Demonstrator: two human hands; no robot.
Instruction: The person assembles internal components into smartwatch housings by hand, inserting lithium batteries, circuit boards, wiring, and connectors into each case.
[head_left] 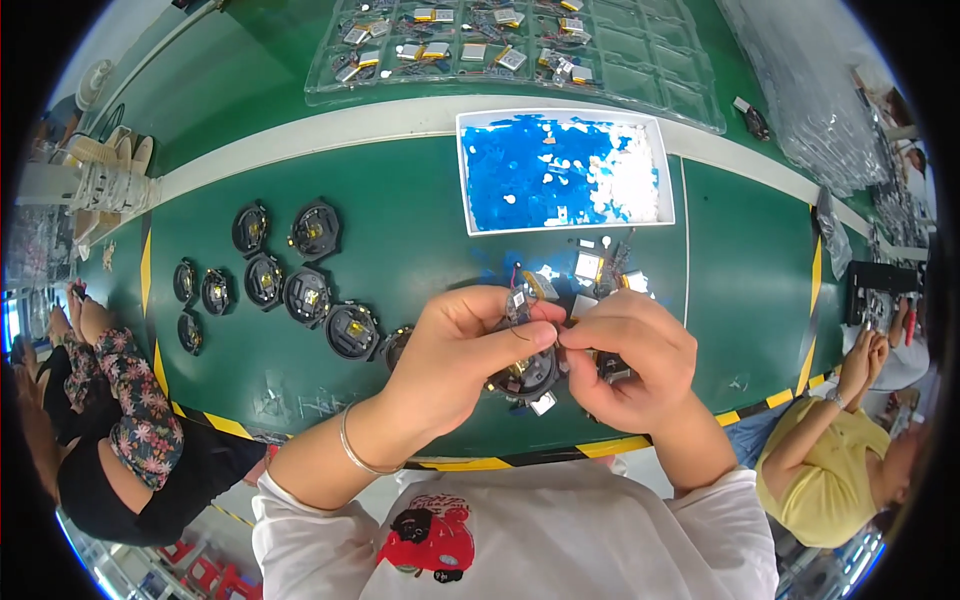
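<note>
Closest to the lens, the left hand [455, 350] and the right hand [625, 360] meet over the near edge of the green table [420, 240]. Between them sits a round black housing [525, 375], gripped from below by the left hand's curled fingers. The left thumb and forefinger also pinch a small circuit board [518, 303] with thin wires at the top of the housing. The right hand is clenched, its thumb and forefinger pressed together on a fine wire just at 3 o'clock of that board; what else it grips cannot be told. A thin bracelet [355, 450] circles the left wrist.

At 9 o'clock of the hands, a loose group of round black housings [300, 265] lies on the table. At 12 o'clock stands a white tray [565, 170] of blue and white scraps, with small loose parts [595, 265] just before it. Farther at 12 o'clock lies a clear compartment tray [500, 45] holding small boards. Other seated people appear at 8 and 4 o'clock.
</note>
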